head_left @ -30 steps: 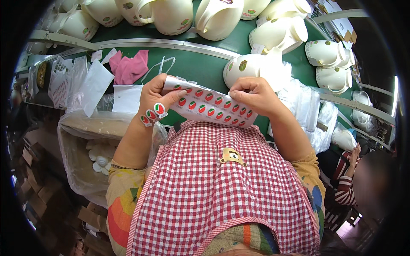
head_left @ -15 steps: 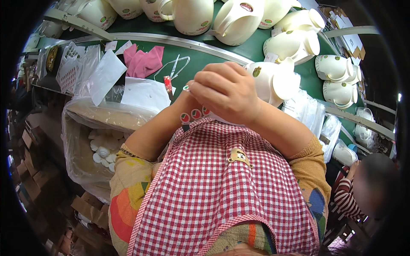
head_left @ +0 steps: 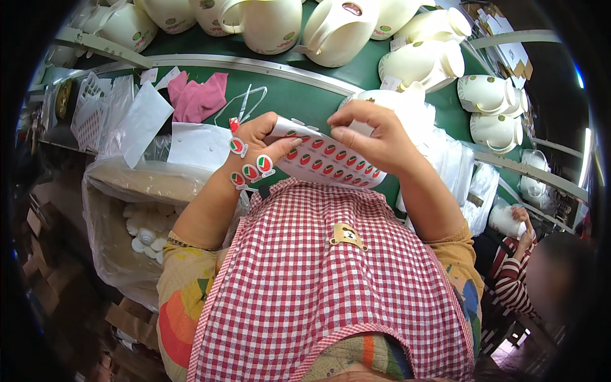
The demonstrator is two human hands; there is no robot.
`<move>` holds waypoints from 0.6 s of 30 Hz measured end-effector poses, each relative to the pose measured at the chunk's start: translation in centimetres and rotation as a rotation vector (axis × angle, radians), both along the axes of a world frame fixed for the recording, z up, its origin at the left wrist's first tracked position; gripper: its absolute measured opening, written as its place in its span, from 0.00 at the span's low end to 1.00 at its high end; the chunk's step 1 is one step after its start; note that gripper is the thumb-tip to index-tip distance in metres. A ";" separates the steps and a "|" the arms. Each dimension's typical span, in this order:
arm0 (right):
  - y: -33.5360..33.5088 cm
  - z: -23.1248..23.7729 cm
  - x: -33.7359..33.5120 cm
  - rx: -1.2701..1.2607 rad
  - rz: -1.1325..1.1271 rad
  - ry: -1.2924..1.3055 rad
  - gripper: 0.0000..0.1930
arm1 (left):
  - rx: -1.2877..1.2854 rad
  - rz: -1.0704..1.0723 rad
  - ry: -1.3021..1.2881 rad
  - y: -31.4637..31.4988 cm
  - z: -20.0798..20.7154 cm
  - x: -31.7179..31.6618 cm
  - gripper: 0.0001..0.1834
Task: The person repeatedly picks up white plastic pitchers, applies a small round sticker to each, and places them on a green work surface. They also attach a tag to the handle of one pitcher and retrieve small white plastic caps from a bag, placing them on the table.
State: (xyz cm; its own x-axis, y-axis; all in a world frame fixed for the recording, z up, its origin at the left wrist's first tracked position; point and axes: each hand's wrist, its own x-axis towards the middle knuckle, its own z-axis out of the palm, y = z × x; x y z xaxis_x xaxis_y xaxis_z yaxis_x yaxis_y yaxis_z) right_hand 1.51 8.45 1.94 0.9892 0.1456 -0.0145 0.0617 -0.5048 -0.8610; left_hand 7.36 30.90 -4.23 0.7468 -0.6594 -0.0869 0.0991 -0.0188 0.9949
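Sticker sheet (head_left: 324,159) gripped at left end by left hand (head_left: 258,146), loose stickers (head_left: 250,167) stuck on its back. Long axis runs left-high to right-low. Right hand (head_left: 372,137) pinched closed at upper edge, just before white jug (head_left: 398,105).

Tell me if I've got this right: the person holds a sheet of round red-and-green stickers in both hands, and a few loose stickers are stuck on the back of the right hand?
Not quite. The head view shows the loose stickers stuck on the back of the left hand, not the right hand. The rest stands: both hands hold the sheet of round red-and-green stickers.
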 end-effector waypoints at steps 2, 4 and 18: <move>-0.1 -0.7 -0.6 0.050 -0.025 0.090 0.11 | -0.040 -0.031 -0.017 0.2 -0.4 0.2 0.08; -0.1 -1.0 -0.9 0.090 -0.034 0.137 0.12 | -0.070 -0.045 -0.009 0.2 -0.5 0.1 0.09; -1.1 -1.8 -1.5 0.188 -0.054 0.288 0.08 | -0.111 -0.025 -0.017 0.0 -0.4 0.3 0.10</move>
